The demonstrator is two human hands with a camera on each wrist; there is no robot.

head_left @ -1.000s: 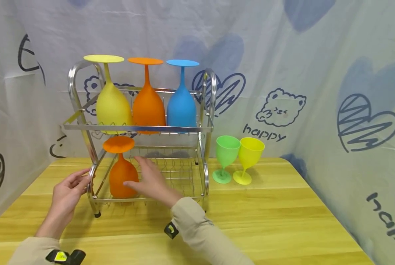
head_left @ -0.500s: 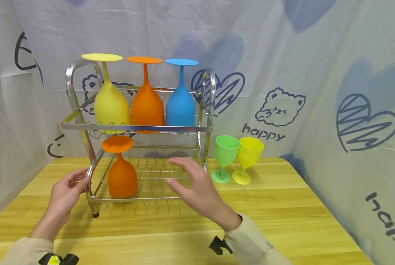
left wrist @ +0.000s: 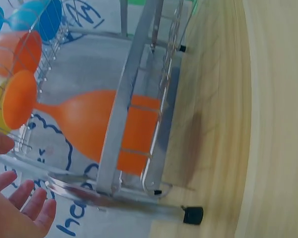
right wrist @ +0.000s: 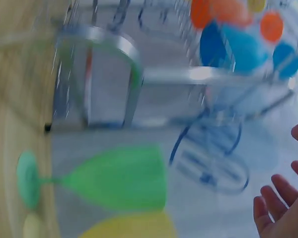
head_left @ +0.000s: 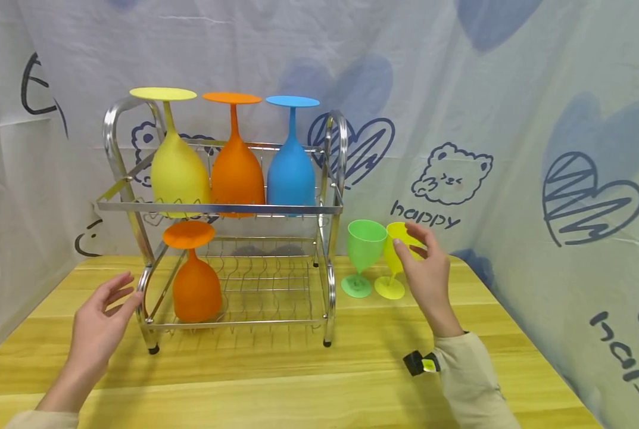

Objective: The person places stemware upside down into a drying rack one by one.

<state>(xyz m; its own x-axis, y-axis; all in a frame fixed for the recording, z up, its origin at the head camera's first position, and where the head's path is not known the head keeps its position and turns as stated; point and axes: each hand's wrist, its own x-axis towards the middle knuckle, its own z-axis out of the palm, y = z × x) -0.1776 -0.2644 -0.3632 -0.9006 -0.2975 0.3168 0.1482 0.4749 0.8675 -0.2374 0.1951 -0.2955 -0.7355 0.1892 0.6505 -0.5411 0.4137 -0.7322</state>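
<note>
My left hand [head_left: 98,325] is beside the left front post of a two-tier metal dish rack [head_left: 220,208], fingers loosely bent and holding nothing. My right hand [head_left: 429,277] is at the yellow goblet [head_left: 393,262], thumb and fingers apart, partly covering its bowl; contact cannot be told. That goblet stands upright on the table with a green goblet [head_left: 365,244] at its left. Upside down on the rack's lower tier sits an orange goblet [head_left: 196,292]. The upper tier bears three inverted goblets: pale yellow [head_left: 178,173], orange [head_left: 237,173] and blue [head_left: 291,173].
The rack stands on a wood-grain table [head_left: 276,381], its feet near the middle left. A printed cloth [head_left: 458,107] hangs behind and along both sides. The lower tier's wire grid [head_left: 271,292] shows bare right of the orange goblet.
My right hand has left the lower-tier orange goblet and moved right to the yellow goblet. The left hand has come slightly off the rack post. The goblets stay in place.
</note>
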